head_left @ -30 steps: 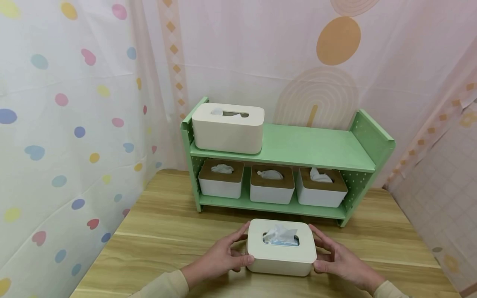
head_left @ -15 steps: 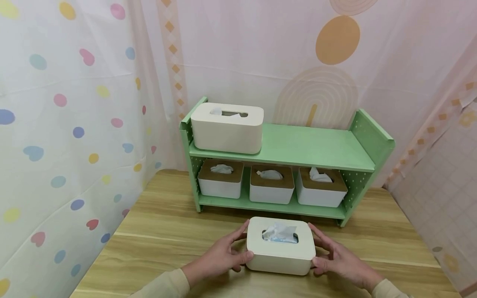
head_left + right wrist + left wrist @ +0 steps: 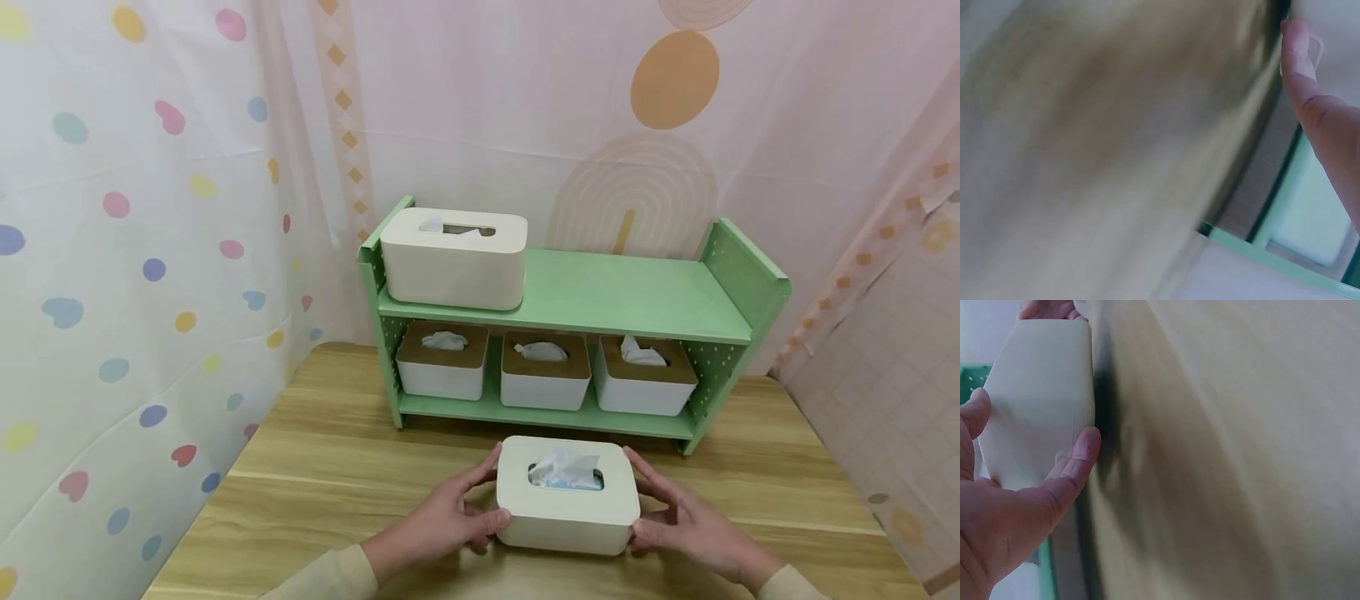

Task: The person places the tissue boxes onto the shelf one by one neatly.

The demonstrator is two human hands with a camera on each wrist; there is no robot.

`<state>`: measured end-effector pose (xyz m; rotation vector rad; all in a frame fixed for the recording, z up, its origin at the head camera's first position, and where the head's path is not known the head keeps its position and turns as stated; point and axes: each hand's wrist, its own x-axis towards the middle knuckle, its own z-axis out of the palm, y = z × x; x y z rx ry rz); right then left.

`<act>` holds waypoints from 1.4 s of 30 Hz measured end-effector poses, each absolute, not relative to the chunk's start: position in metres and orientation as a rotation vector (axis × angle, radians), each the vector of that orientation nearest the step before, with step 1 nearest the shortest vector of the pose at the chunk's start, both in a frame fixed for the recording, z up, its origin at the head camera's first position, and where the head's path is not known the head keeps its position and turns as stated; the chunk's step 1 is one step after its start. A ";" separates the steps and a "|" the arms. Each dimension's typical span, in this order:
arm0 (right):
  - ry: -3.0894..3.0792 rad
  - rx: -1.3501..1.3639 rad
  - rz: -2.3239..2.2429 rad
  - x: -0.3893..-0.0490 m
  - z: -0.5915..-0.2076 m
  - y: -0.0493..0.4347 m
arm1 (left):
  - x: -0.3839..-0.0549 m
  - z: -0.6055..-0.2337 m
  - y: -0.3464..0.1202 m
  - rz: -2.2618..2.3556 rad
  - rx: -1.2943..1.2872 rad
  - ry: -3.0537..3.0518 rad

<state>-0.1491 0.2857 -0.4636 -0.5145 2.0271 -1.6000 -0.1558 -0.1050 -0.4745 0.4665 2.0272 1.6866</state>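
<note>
A cream tissue box (image 3: 567, 532) with a white tissue (image 3: 566, 468) in its oval slot is in front of the shelf. My left hand (image 3: 447, 518) grips its left end, thumb at the front corner and index finger at the back corner. At the opposite end my right hand (image 3: 687, 523) holds it the same way. In the left wrist view the left thumb and fingers span the side of the tissue box (image 3: 1041, 394). Only part of the right hand (image 3: 1325, 119) shows in the right wrist view. Whether the box touches the table is unclear.
Behind the hands stands a green two-tier shelf (image 3: 622, 296). A larger cream tissue box (image 3: 453, 275) sits at the upper tier's left. Below are three white boxes with brown lids: left (image 3: 441, 382), middle (image 3: 545, 392), right (image 3: 647, 396). Everything stands on a wooden table (image 3: 315, 467).
The held tissue box has shifted slightly, a little up the head view and then a little right relative to the shelf. Both hands keep their hold; the head view has moved slightly.
</note>
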 end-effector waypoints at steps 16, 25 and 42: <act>2.281 -0.840 -1.594 -0.140 -0.347 0.321 | -0.159 -0.356 -0.073 1.680 0.790 2.254; 2.481 -0.982 -1.539 -0.168 -0.288 0.327 | -0.189 -0.282 -0.068 1.576 0.929 2.477; 2.510 -0.601 -1.463 -0.241 -0.239 0.305 | -0.254 -0.243 -0.061 1.622 0.604 2.501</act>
